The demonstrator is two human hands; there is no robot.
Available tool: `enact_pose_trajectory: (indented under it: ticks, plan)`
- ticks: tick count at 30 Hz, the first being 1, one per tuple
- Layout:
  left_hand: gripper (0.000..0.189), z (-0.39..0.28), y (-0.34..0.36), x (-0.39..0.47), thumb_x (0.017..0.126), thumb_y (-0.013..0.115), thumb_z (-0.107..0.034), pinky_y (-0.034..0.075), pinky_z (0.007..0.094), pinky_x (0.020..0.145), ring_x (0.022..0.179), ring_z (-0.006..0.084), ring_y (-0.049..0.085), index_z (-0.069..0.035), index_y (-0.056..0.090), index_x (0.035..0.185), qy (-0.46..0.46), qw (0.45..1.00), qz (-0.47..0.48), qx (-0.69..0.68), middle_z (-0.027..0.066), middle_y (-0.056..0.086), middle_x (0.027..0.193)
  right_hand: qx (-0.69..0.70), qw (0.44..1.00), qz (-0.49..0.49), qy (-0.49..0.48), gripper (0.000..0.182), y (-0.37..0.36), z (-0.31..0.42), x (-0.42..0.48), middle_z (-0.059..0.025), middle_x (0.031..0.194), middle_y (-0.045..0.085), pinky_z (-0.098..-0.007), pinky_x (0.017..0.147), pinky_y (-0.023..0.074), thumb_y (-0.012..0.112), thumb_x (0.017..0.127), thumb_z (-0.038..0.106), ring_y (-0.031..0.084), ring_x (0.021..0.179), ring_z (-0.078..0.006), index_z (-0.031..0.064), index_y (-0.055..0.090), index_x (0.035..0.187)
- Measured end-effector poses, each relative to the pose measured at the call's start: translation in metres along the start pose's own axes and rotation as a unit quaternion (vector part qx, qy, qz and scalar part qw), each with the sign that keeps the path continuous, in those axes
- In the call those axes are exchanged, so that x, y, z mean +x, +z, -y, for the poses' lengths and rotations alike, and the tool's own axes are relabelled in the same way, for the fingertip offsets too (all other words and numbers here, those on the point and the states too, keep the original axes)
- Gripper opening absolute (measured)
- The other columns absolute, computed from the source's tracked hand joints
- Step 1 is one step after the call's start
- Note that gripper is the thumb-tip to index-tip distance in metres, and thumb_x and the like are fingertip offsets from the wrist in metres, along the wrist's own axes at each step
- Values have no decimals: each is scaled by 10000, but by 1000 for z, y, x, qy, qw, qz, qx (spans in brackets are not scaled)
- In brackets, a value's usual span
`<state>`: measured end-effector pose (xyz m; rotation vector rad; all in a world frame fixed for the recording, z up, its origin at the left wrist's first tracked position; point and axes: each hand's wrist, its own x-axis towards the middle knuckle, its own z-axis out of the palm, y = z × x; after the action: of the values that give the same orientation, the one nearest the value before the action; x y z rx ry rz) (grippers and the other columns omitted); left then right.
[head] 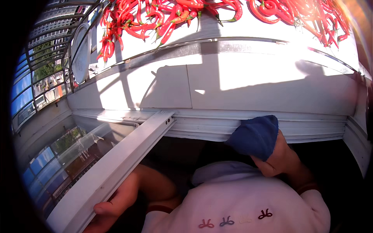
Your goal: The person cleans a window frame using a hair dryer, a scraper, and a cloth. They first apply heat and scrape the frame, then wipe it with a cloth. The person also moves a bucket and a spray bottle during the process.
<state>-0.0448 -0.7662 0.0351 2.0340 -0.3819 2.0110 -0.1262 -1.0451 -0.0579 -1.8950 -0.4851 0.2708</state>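
Note:
My right hand [272,163] grips a blue cloth [258,135], which lies against the white window track [204,123] right of the middle. Most of the fingers on that hand are hidden under the cloth. At the lower left, my left hand [116,204] holds the edge of the white frame of a sliding window sash [122,158], thumb along its side; the other fingers are partly hidden. The glass pane [75,157] of this sash shows reflections of sky and bars.
Red chili peppers [163,20] lie spread on a sunlit white surface past the sill [247,96]. Metal bars [49,55] enclose the left side, with a round white lid-like object [80,54] standing against them. Buildings show beyond.

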Motion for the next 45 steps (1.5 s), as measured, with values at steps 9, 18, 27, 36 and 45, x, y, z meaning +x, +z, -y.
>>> enact_pose_trajectory:
  ticks: [9,18,27,36,45]
  plan:
    - [495,10,-9,-3,952,334,-248,530,410,898,1096,300,563,0,281,1377,33,994,60,-89,298,446,1278,-6,994,54,-91,221,-3,8,35,-123,771,553,-432,631,452,572,758,257,563,719,-338,60,559,857]
    - [622,9,-33,13,959,363,-308,345,477,1082,1322,367,344,34,157,1436,88,980,168,57,271,219,1462,-156,984,37,-75,303,46,19,31,-165,835,507,-447,639,417,581,682,65,535,755,-367,19,495,968]
    - [436,39,-125,-10,934,437,-29,509,342,900,1107,283,580,57,344,1351,-102,953,280,-54,274,373,1389,-189,977,3,-99,257,89,35,57,-174,830,556,-461,659,457,558,701,7,560,787,-391,39,539,956]
    - [303,80,-215,-71,950,450,-31,540,236,658,842,189,653,49,474,1241,-414,883,222,-14,190,512,1257,-275,947,94,-135,482,95,51,60,-176,939,545,-432,737,454,550,689,-10,553,852,-361,6,489,1167]
    - [245,96,-240,-93,962,496,-111,520,236,651,822,156,637,-11,565,1175,-499,842,204,-8,140,619,1121,-251,944,187,-109,117,203,39,140,-159,606,578,-463,527,468,535,775,118,582,558,-367,51,603,707]
